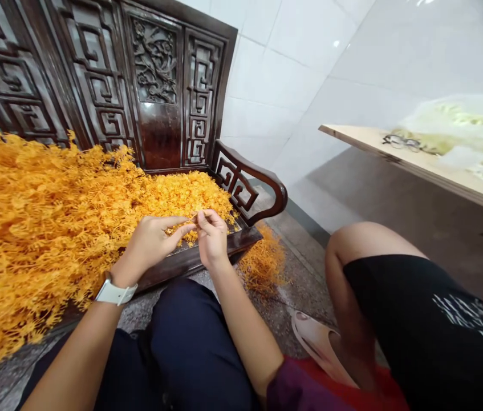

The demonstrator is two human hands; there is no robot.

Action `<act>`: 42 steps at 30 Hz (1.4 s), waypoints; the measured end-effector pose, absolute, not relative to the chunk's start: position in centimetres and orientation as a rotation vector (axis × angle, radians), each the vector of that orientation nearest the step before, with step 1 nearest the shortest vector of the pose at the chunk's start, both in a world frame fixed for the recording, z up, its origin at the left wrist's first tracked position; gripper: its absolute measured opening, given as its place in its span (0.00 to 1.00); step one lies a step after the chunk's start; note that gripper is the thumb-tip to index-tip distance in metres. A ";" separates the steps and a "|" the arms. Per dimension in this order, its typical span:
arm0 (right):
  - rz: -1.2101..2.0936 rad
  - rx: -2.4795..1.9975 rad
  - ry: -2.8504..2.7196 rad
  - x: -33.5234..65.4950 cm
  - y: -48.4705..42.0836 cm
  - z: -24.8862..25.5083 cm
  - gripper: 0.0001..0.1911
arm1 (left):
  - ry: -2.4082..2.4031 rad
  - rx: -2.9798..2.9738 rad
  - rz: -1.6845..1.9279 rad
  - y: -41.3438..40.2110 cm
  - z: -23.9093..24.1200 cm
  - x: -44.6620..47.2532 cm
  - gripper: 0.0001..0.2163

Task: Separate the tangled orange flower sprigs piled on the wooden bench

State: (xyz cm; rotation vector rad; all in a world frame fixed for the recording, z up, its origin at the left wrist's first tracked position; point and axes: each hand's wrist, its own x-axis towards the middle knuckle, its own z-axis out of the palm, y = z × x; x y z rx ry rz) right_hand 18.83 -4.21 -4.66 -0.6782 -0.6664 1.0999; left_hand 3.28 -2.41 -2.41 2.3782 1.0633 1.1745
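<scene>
My left hand (152, 242), with a white-strapped watch (116, 292) on its wrist, is closed in a pinch. Its thumb and forefinger meet the fingertips of my right hand (212, 238), which is pinched as well. Something small and thin, seemingly orange, is between the fingertips, too small to make out. Both hands hover over the front edge of a dark carved wooden bench (162, 140). A heap of loose orange artificial sprigs (192, 191) lies on the seat just behind the fingers. To the left, a much larger mass of orange artificial foliage (48, 222) covers the bench.
More orange sprigs (263, 260) lie on the speckled floor beside the bench's curved armrest (281, 197). Close on my right is another person's bent knee (365, 242), with a pale slipper (316, 337) below. A wooden table (363, 140) bears glasses (404, 142) and plastic-wrapped greenish material (472, 128).
</scene>
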 end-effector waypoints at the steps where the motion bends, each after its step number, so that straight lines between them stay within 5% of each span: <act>1: 1.092 -0.674 -0.649 19.0 -4.1 -4.7 0.12 | 1.063 2.422 1.145 -2.8 -2.3 3.6 0.12; 10: 1.153 -0.772 -0.558 19.6 -2.1 -6.8 0.11 | 1.170 2.784 0.906 -4.2 -1.7 5.0 0.14; 17: 1.140 -0.810 -0.473 25.9 -0.3 -7.5 0.19 | 0.854 2.490 1.209 -5.9 -1.3 4.2 0.10; 21: 1.389 -0.604 -1.020 28.3 -5.3 -6.5 0.22 | 1.211 2.267 1.343 -3.4 -1.8 2.6 0.11; 26: 1.668 0.179 -1.802 28.2 -10.1 -4.8 0.18 | 1.418 2.101 1.367 -1.5 -2.4 1.5 0.15; 32: 1.348 -0.447 -0.908 22.7 1.4 -0.9 0.28 | 1.397 2.156 1.269 -1.5 -3.2 1.6 0.15; 35: 1.366 -0.518 -0.849 20.5 5.2 -0.4 0.19 | 1.399 2.168 1.212 -1.5 -3.2 1.7 0.16; 37: 1.367 -0.552 -0.821 20.1 4.5 -1.3 0.10 | 1.392 2.170 1.183 -1.6 -3.2 1.8 0.16; 42: 1.020 -0.825 -0.711 19.5 -1.0 -4.9 0.17 | 1.370 1.980 1.265 -1.0 -3.7 3.0 0.18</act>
